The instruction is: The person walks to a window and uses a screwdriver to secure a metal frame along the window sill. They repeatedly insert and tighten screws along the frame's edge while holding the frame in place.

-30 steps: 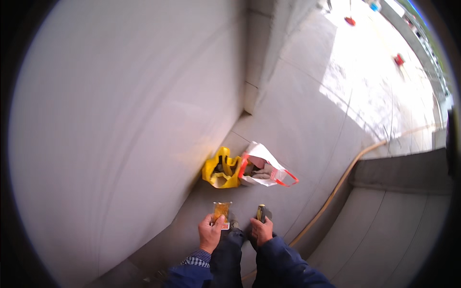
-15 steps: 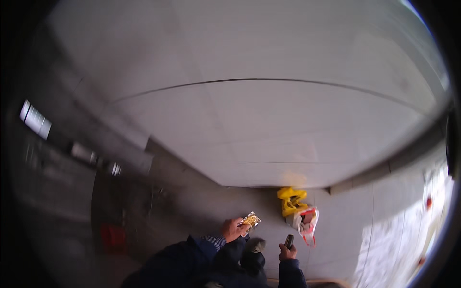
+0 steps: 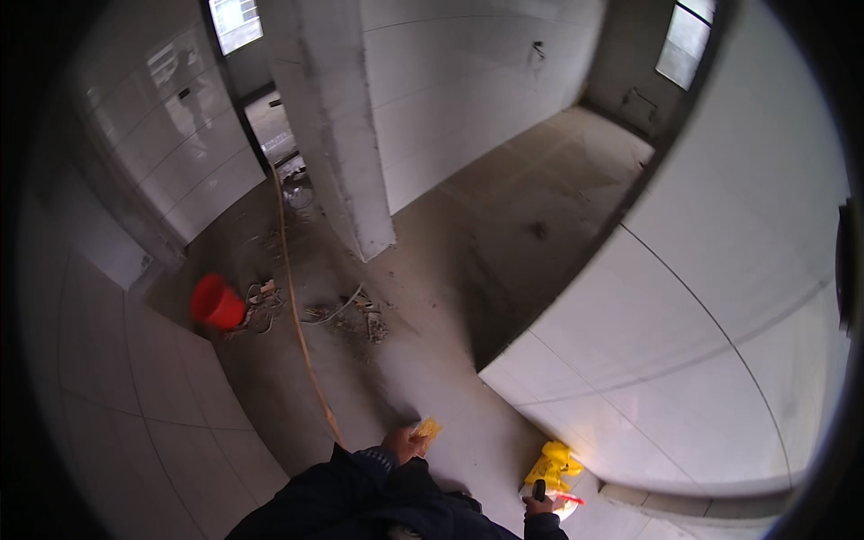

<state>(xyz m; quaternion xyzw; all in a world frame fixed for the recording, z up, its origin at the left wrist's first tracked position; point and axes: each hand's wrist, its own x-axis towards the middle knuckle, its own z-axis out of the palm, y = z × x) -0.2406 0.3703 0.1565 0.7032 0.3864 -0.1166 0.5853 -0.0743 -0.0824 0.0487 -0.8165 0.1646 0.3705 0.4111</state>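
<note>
My left hand [image 3: 403,443] grips a small clear packet of yellow-orange bits [image 3: 427,432] at the bottom middle. To its right, my right hand [image 3: 540,507] is wrapped round a dark handheld tool [image 3: 539,489], too small to name exactly. Just behind that hand, a yellow bag [image 3: 553,465] and a white bag with red handles [image 3: 569,509] sit on the floor beside the tiled wall, the white one partly hidden by the hand.
A red bucket [image 3: 216,300] and loose debris [image 3: 373,326] lie on the left floor. A long pale hose [image 3: 297,319] runs toward a doorway. A concrete pillar [image 3: 333,135] stands ahead; a tiled wall [image 3: 684,351] borders the right. Another room with a window [image 3: 677,49] lies beyond.
My view has swung from the bags and sunlit floor round to the interior rooms, so the bags now sit lower right. Both hands still hold their items.
</note>
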